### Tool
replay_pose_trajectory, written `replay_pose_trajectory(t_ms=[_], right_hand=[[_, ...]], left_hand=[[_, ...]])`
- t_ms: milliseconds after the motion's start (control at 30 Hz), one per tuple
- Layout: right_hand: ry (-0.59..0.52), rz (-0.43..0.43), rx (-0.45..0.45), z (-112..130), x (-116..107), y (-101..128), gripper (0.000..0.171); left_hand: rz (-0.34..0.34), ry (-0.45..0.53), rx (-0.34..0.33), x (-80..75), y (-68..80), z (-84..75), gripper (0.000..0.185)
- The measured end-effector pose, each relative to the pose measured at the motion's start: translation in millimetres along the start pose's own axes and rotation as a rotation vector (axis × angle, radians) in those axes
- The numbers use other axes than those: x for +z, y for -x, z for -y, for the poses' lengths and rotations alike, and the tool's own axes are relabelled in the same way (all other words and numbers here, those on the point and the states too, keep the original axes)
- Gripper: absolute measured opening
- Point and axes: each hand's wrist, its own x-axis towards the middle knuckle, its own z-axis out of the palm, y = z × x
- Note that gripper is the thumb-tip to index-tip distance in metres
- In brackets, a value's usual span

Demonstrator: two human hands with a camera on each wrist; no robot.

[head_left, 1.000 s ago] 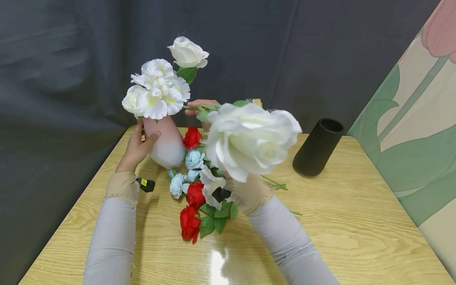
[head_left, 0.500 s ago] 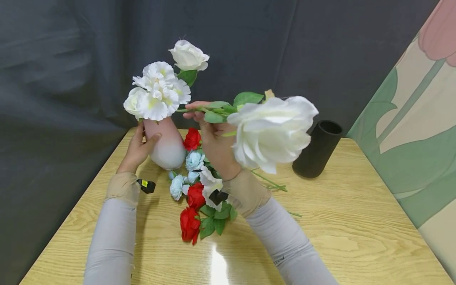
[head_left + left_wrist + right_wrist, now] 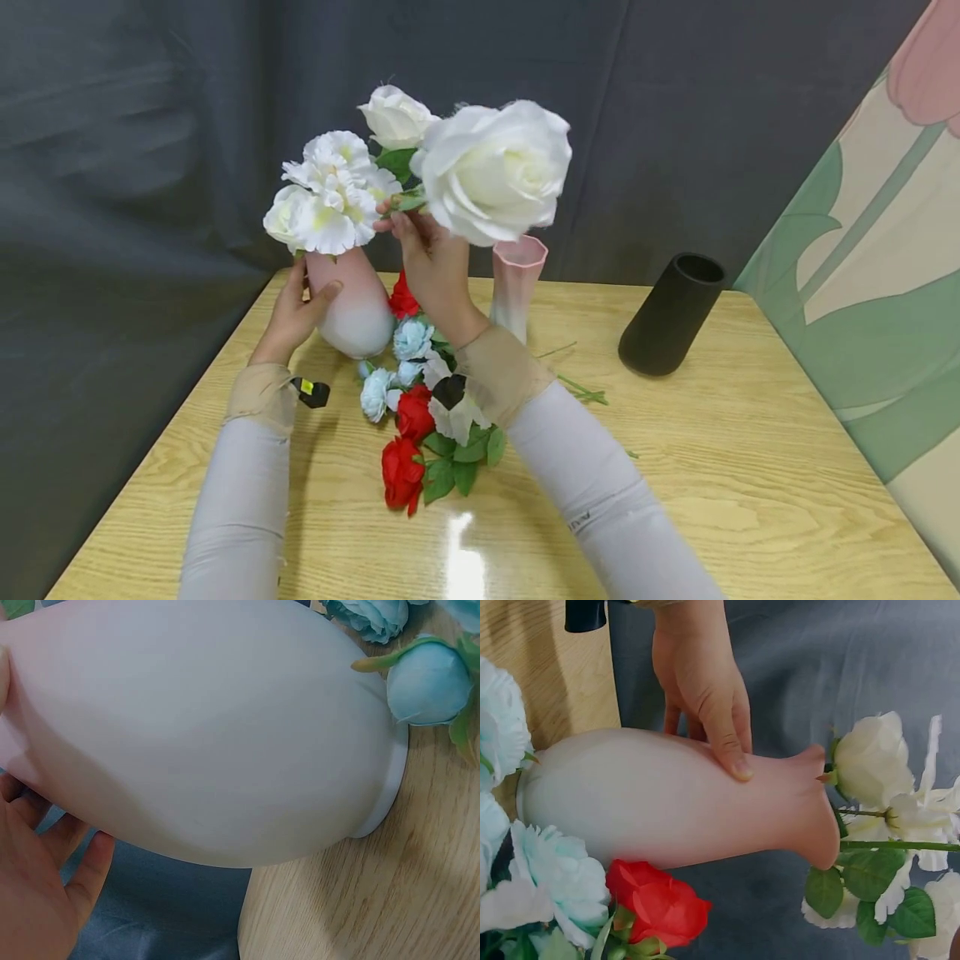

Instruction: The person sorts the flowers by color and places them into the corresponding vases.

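big white rose (image 3: 495,167) raised upright | right hand (image 3: 429,258) fingers pinch stem | left hand (image 3: 292,312) grips pink vase (image 3: 351,304)

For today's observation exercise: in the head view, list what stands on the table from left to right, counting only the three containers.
Round pink-and-white vase gripped by the left hand → slim pink vase with a fluted rim → black cylinder vase, apart on the right.

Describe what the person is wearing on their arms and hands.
Both arms wear light grey sleeves; the right sleeve carries small dark lettering. Beige cuffs wrap both wrists, each with a small black device, the left one marked yellow. The left hand and right hand are bare.
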Motion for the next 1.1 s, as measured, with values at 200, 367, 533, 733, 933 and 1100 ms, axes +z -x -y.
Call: replay_pose_trajectory(t_ms=[200, 367, 533, 733, 933, 1100], right_hand=[[-0.091, -0.050, 0.229, 0, 3, -4, 0.019], [0.050, -0.002, 0.307, -5, 4, -2, 0.021], [0.260, 0.091, 0.313, -15, 4, -11, 0.023], [0.384, 0.183, 0.306, -26, 5, -24, 0.021], [0.582, 0.296, 0.312, -34, 4, -28, 0.026], [0.693, 0.337, 0.449, -40, 2, -29, 0.026]], left_hand=[[0.003, -0.010, -0.002, 0.3, 0.0, -3.6, 0.076], [-0.005, -0.021, -0.003, -1.1, -6.5, 7.1, 0.077], [-0.023, -0.041, 0.013, -2.5, -14.9, 27.4, 0.078], [-0.036, -0.042, 0.052, 1.7, -20.3, 32.8, 0.074], [-0.028, -0.028, 0.056, 8.7, -23.1, 32.2, 0.073], [0.000, 0.000, 0.055, 15.6, -19.6, 17.6, 0.070]])
